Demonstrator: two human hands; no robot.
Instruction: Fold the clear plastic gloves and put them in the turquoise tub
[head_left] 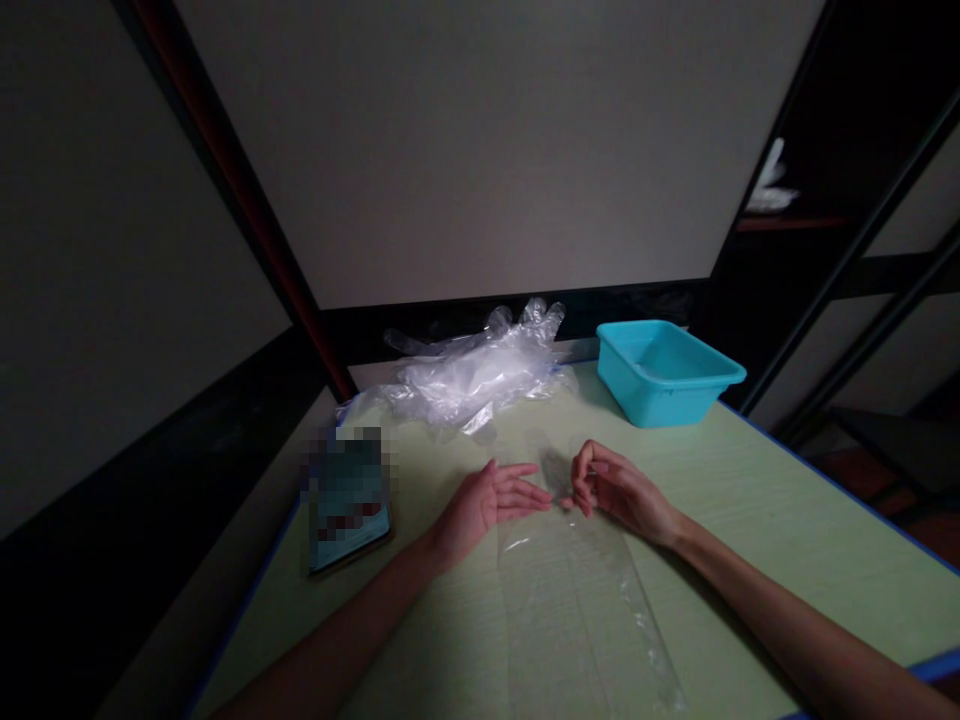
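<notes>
A clear disposable plastic glove [566, 600] lies spread on the table, its wide cuff towards me and its finger end between my hands. My left hand [491, 505] is open at the glove's left side, the fingers stretched out flat, their tips over the film. Opposite it, my right hand [619, 490] is closed, with thumb and fingers bent together at the glove's right edge. The film seems to be pinched there, though it is too thin to see clearly between the fingertips.
Behind my hands lies a crumpled heap of clear plastic gloves [472, 375]. A turquoise plastic basin [671, 380] stands at the back right. A phone-like device [351, 505], partly blurred, is propped up on the left. The pale green table [780, 520] has a blue edge and meets a panel behind.
</notes>
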